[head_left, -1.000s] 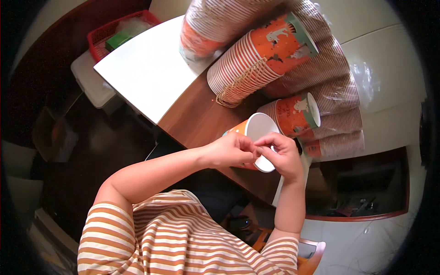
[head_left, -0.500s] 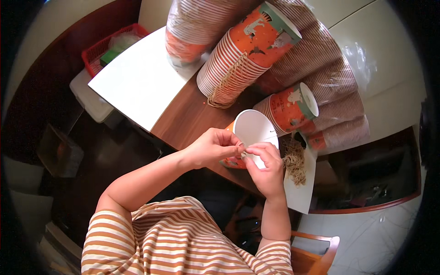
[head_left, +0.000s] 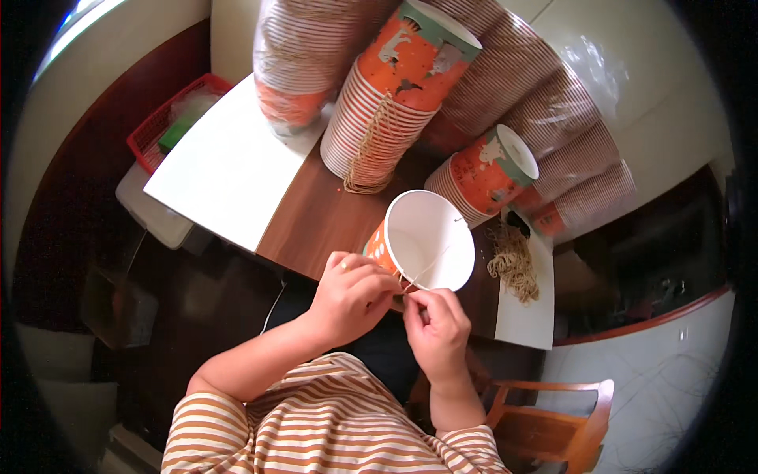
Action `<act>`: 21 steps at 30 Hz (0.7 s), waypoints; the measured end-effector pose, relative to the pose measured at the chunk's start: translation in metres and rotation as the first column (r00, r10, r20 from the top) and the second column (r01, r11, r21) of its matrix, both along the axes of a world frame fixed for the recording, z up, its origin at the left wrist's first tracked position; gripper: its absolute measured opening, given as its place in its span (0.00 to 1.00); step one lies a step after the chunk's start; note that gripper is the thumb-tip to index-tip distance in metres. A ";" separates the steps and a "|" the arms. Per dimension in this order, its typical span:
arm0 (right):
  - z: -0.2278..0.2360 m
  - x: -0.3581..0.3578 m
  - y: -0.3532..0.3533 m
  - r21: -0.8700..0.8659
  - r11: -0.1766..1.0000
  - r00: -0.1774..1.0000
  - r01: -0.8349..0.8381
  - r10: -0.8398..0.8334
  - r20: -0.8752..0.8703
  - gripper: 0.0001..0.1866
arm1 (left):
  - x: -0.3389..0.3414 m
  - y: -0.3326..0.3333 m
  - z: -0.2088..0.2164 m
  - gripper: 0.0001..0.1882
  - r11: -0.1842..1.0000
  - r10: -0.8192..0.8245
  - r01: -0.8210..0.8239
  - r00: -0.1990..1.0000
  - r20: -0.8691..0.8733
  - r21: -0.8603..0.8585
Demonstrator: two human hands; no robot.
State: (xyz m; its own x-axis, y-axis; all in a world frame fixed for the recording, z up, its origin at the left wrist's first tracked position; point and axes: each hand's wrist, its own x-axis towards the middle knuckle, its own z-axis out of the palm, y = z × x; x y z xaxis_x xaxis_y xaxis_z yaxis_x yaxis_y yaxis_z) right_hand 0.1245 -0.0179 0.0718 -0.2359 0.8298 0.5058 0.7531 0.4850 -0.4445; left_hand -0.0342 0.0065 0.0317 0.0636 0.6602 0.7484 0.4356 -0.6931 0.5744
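A paper bucket point(head_left: 417, 227), white inside and orange outside, stands tilted toward me at the table's near edge. A thin cord point(head_left: 431, 265) runs across its mouth to the near rim, where both hands meet. My left hand point(head_left: 351, 296) is closed, fingertips pinching the cord at that rim. Close beside it, my right hand point(head_left: 437, 324) is closed too, thumb and forefinger pinched on the cord. The exact loop or end between the fingertips is too small to make out. On the far rim a small dark bit of cord shows.
Behind the bucket rises a tall stack of orange paper buckets point(head_left: 371, 118) with cord loops point(head_left: 371, 154) hanging down its side. A shorter stack point(head_left: 482, 178) lies to its right, near a heap of tan cords point(head_left: 513, 268). Plastic-wrapped stacks point(head_left: 296, 63) stand beyond. A wooden chair point(head_left: 545, 411) is at lower right.
Both hands have come nearer to me, from over the bucket's mouth to its near rim. More of the white inside shows, with cord across it. The whole view has shifted slightly.
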 end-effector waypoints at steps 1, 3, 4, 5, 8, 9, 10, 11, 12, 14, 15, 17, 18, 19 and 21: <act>-0.008 -0.002 -0.003 0.021 1.000 0.999 0.016 -0.015 -0.039 0.08 | 0.002 -0.003 -0.004 0.11 1.000 0.004 -0.004 1.000 0.022 0.026; -0.020 -0.005 -0.007 0.063 0.996 0.994 0.067 -0.061 -0.088 0.08 | 0.003 -0.008 -0.008 0.11 0.999 -0.030 0.030 0.999 0.017 0.028; -0.026 -0.007 -0.007 0.066 0.994 0.992 0.087 -0.081 -0.100 0.08 | 0.005 -0.009 -0.013 0.11 0.992 -0.077 0.091 0.987 0.139 -0.091; -0.031 -0.008 -0.007 0.117 0.988 0.991 0.099 -0.087 -0.102 0.08 | 0.007 -0.011 -0.017 0.11 0.966 -0.108 0.164 0.959 0.260 -0.202; -0.043 -0.013 -0.002 0.210 0.968 0.987 0.135 -0.112 -0.119 0.09 | 0.012 -0.013 -0.024 0.07 0.685 -0.113 0.598 0.651 0.751 -0.416; -0.047 -0.015 0.000 0.237 0.961 0.986 0.142 -0.115 -0.123 0.10 | 0.012 -0.012 -0.026 0.06 0.564 -0.015 0.746 0.437 0.899 -0.354; -0.052 -0.015 0.002 0.265 0.953 0.985 0.150 -0.121 -0.124 0.10 | 0.012 -0.012 -0.027 0.04 0.534 0.013 0.787 0.358 0.934 -0.309; -0.057 -0.015 0.002 0.259 0.954 0.984 0.149 -0.118 -0.131 0.10 | 0.011 -0.010 -0.027 0.04 0.519 -0.002 0.794 0.372 0.928 -0.317; -0.059 -0.015 0.003 0.264 0.949 0.979 0.173 -0.137 -0.148 0.10 | 0.009 -0.009 -0.027 0.04 0.491 0.036 0.812 0.343 0.939 -0.315; -0.061 -0.018 0.003 0.207 0.971 0.983 0.121 -0.089 -0.160 0.11 | 0.005 -0.007 -0.028 0.04 0.452 0.068 0.831 0.332 0.941 -0.326; -0.063 -0.020 0.003 0.210 0.967 0.979 0.141 -0.104 -0.176 0.11 | 0.004 -0.007 -0.029 0.04 0.430 0.094 0.843 0.315 0.944 -0.324; -0.063 -0.023 0.004 0.121 0.991 0.939 0.050 -0.006 -0.345 0.12 | 0.001 -0.005 -0.031 0.04 0.403 0.113 0.854 0.311 0.944 -0.329; -0.064 -0.023 0.004 0.125 0.990 0.934 0.063 -0.014 -0.356 0.12 | -0.001 -0.004 -0.035 0.03 0.385 0.110 0.865 0.304 0.946 -0.323; -0.065 -0.022 0.005 0.007 1.000 0.889 -0.002 0.005 -0.457 0.11 | -0.004 -0.002 -0.036 0.02 0.368 0.107 0.875 0.296 0.949 -0.315; -0.066 -0.023 0.005 -0.197 0.969 0.773 -0.146 -0.013 -0.634 0.09 | -0.007 -0.001 -0.034 0.03 0.379 0.116 0.867 0.303 0.946 -0.325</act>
